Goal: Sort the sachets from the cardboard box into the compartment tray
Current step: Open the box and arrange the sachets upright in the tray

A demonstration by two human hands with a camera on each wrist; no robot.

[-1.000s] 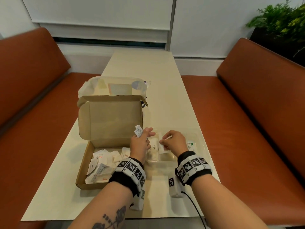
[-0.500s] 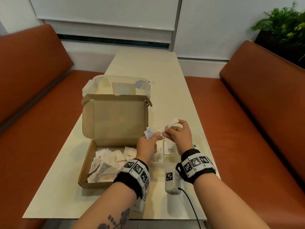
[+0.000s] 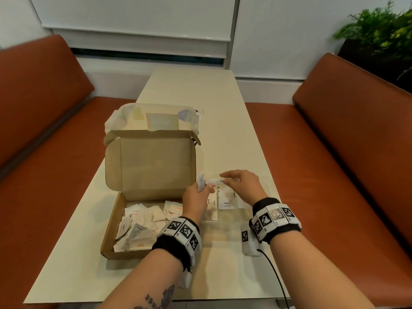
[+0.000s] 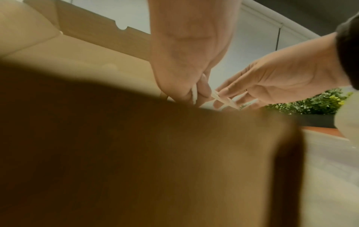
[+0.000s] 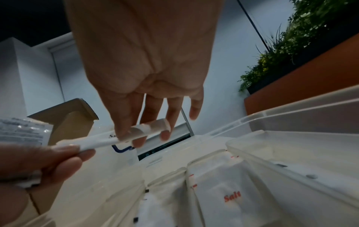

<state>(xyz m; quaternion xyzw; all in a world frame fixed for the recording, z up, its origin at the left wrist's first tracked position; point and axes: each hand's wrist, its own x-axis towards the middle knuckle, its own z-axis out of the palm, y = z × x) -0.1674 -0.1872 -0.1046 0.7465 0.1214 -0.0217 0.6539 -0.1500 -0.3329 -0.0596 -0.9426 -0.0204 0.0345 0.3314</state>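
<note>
Above the clear compartment tray [image 3: 263, 210], both hands are up in the air with a long thin stick sachet [image 3: 215, 181] held between them. The right hand [image 3: 242, 186] pinches one end of the stick with its thumb and first finger, and its other fingers hang down loose and spread. The left hand [image 3: 196, 198] pinches the other end with its fingertips, and it also holds a small flat sachet [image 3: 201, 183] standing up against its palm. I think the left hand picks things out of the box and passes them over, because it is the hand next to the box, and the right hand is the one over the tray. Holding the stick at both ends keeps it flat and level, so it can be laid down long ways. The tray sits just to the right of the cardboard box [image 3: 116, 221], close enough that a hand only has to go a little way. Some sachets are already lying in the tray: long sugar sticks in a left part, a pepper packet in a middle part, and a salt packet [image 5: 232, 198] beside that. The box lid stands up at the back, so the box stays open. A heap of sachets [image 3: 142, 228] is left inside it, so I think lots of sorting is left to do. Both wrists bend down, with the backs of the hands facing up.
</note>
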